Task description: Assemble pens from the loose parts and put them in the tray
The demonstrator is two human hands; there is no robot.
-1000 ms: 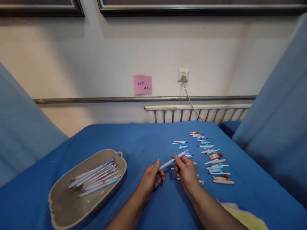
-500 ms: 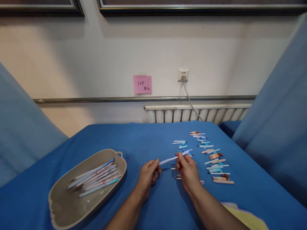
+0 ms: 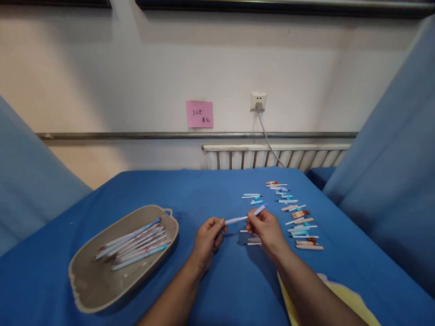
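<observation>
My left hand [image 3: 208, 238] pinches the near end of a pale blue pen [image 3: 245, 216] held above the blue table [image 3: 217, 280]. My right hand [image 3: 267, 228] grips the pen's far half, and the blue tip sticks out past its fingers. The pen looks pulled apart in the middle, with a thin white piece showing between the two hands. Small pen parts [image 3: 253, 241] lie on the cloth just under and beside my right hand.
A beige tray [image 3: 98, 280] holding several pens [image 3: 134, 246] sits at the left. Rows of taken-apart pen pieces [image 3: 297, 219] lie at the right. Blue cloth screens stand at both sides. A radiator [image 3: 275, 156] and a pink note [image 3: 199, 113] are on the back wall.
My hands have drawn apart along the pen, and a thin white piece now shows between them. The view has tipped slightly upward.
</observation>
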